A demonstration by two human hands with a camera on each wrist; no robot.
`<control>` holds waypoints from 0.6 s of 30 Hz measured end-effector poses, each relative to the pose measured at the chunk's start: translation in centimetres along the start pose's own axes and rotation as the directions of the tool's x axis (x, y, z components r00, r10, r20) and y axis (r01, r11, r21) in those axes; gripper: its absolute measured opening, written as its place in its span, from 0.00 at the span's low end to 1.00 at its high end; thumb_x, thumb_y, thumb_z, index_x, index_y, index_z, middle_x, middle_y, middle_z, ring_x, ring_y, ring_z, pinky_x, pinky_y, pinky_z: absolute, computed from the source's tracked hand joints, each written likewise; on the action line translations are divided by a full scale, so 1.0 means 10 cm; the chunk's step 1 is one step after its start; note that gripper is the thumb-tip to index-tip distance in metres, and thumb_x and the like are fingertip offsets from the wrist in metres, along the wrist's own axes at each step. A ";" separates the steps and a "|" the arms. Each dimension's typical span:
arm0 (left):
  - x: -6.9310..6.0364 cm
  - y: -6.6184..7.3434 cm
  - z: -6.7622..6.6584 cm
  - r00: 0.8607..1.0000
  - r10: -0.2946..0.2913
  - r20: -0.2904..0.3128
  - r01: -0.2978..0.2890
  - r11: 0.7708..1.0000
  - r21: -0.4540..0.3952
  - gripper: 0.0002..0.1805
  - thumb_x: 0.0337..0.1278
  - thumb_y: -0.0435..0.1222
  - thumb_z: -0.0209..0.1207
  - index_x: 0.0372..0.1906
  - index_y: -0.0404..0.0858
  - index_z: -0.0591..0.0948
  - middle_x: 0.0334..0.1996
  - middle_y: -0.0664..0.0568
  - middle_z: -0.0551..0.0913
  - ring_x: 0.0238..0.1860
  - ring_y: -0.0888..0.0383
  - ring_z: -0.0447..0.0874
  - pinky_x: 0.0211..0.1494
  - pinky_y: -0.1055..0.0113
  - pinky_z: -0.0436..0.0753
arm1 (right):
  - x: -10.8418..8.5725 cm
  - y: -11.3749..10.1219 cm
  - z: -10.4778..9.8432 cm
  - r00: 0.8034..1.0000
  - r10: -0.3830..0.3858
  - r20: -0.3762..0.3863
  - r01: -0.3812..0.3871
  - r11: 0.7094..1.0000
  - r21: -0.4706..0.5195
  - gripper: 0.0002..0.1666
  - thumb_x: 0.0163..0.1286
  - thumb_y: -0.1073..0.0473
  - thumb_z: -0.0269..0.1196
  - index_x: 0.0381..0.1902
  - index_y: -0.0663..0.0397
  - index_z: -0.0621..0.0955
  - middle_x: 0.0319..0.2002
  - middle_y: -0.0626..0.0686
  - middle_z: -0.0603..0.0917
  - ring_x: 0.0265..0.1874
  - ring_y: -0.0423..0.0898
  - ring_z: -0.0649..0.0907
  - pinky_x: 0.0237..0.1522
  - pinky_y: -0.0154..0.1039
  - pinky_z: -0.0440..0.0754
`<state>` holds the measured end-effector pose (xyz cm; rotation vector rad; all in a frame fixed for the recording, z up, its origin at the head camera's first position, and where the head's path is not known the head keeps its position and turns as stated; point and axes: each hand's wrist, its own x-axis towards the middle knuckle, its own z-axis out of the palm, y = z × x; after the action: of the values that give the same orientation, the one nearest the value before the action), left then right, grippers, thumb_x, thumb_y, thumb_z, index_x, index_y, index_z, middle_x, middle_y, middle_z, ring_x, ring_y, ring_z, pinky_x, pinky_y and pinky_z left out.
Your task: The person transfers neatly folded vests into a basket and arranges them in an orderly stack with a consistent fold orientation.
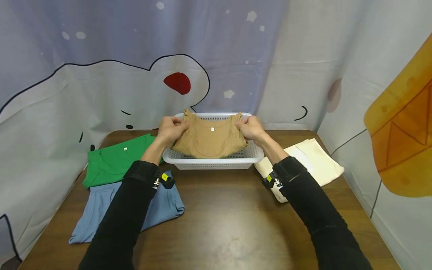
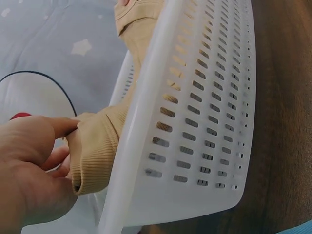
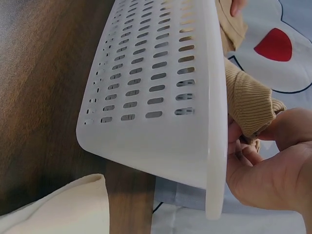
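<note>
A tan folded garment (image 1: pixel 210 138) with ribbed edges and a small white label is held up over a white perforated plastic basket (image 1: pixel 216 164). My left hand (image 1: pixel 171 129) pinches its left upper corner, thumb and fingers on the cloth; the left wrist view shows this hand (image 2: pixel 36 165) at the ribbed edge. At the opposite corner my right hand (image 1: pixel 251 128) grips the cloth between thumb and fingers. In the right wrist view the ribbed cloth (image 3: pixel 251 100) bunches at the fingertips, just past the basket rim. The garment's lower part dips inside the basket.
Left of the basket, a green folded garment (image 1: pixel 114 159) lies against a blue folded garment (image 1: pixel 165 204), partly under my left arm. A cream folded cloth (image 1: pixel 315 161) lies to the right, partly behind my right wrist. A patterned curtain (image 1: pixel 135 90) hangs behind the brown table (image 1: pixel 216 225).
</note>
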<state>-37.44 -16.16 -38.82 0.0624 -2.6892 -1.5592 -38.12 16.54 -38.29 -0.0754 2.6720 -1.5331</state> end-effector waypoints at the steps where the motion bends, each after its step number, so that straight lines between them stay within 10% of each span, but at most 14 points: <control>1: 0.00 0.00 0.01 1.000 0.009 -0.005 -0.009 1.000 0.019 0.24 0.80 0.43 0.67 0.67 0.30 0.86 0.64 0.35 0.90 0.60 0.44 0.88 0.57 0.60 0.86 | 0.01 0.00 0.02 1.000 -0.009 -0.008 0.009 1.000 -0.024 0.18 0.87 0.57 0.63 0.32 0.54 0.80 0.26 0.43 0.78 0.20 0.35 0.76 0.24 0.30 0.78; 7: 0.05 -0.03 0.07 0.998 0.044 -0.036 -0.040 0.995 0.095 0.11 0.76 0.39 0.67 0.47 0.35 0.90 0.34 0.52 0.89 0.38 0.57 0.82 0.39 0.69 0.78 | 0.05 -0.02 0.09 1.000 -0.028 -0.004 0.027 0.994 -0.105 0.27 0.82 0.60 0.62 0.17 0.46 0.75 0.14 0.38 0.72 0.14 0.36 0.75 0.23 0.35 0.79; 14: 0.08 -0.11 0.17 0.996 0.081 -0.040 -0.074 0.986 0.152 0.15 0.74 0.34 0.62 0.53 0.31 0.92 0.47 0.39 0.93 0.63 0.40 0.84 0.61 0.53 0.85 | 0.07 0.05 0.15 1.000 -0.014 -0.004 0.013 0.981 -0.195 0.30 0.80 0.61 0.61 0.15 0.42 0.67 0.13 0.38 0.68 0.18 0.40 0.77 0.26 0.37 0.82; 18: 0.08 -0.12 0.23 0.996 0.080 -0.034 -0.073 0.982 0.172 0.14 0.74 0.34 0.63 0.52 0.31 0.92 0.43 0.40 0.94 0.59 0.40 0.87 0.66 0.48 0.86 | 0.04 0.06 0.18 1.000 0.008 -0.011 -0.010 0.974 -0.225 0.29 0.81 0.60 0.63 0.17 0.42 0.68 0.15 0.40 0.70 0.24 0.47 0.85 0.34 0.43 0.90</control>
<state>-38.29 -14.82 -40.99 -0.0044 -2.7510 -1.2903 -38.38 15.24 -39.70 -0.0662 2.8380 -1.2236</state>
